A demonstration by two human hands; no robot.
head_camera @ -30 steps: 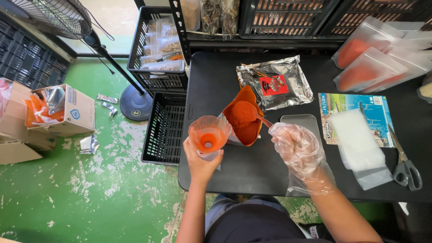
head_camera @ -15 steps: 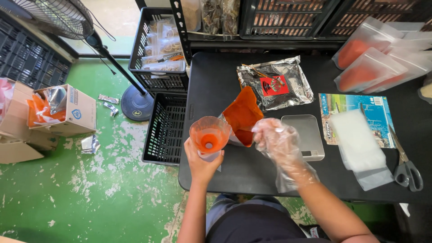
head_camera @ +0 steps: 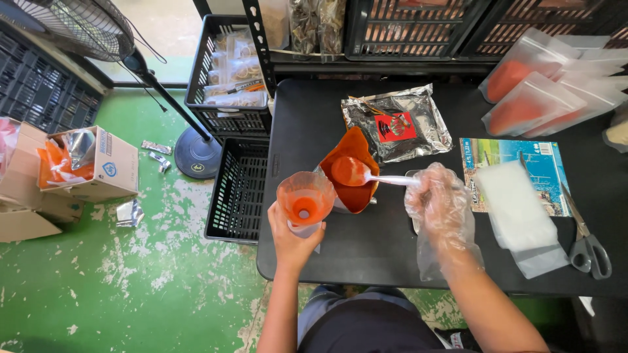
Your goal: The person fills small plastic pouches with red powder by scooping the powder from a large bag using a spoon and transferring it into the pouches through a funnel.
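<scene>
Over black bench (head_camera: pixel 366 255): right hand (head_camera: pixel 439 199), fingers pinching heaped spoon (head_camera: pixel 356 172); left hand (head_camera: pixel 292 236) fingers wrapped round funnel (head_camera: pixel 305 199). Risk: tilt spills orange powder.

Black surface (head_camera: pixel 340 261) w/ crinkled silver foil pouch (head_camera: pixel 418 108) at back centre. Clear pouches of red-orange powder (head_camera: pixel 533 91) stacked at back right. Stack of empty clear bags (head_camera: pixel 517 209) lying on a colourful printed sheet (head_camera: pixel 546 163), scissors (head_camera: pixel 585 242) just beside, near right edge. Black plastic crate (head_camera: pixel 239 189) on green floor (head_camera: pixel 98 294) against surface's left side; another crate w/ small packets (head_camera: pixel 229 78) behind it. Fan stand base (head_camera: pixel 196 153) nearby. Open cardboard box (head_camera: pixel 91 163) far left, foil scraps (head_camera: pixel 131 212) scattered close by.
</scene>
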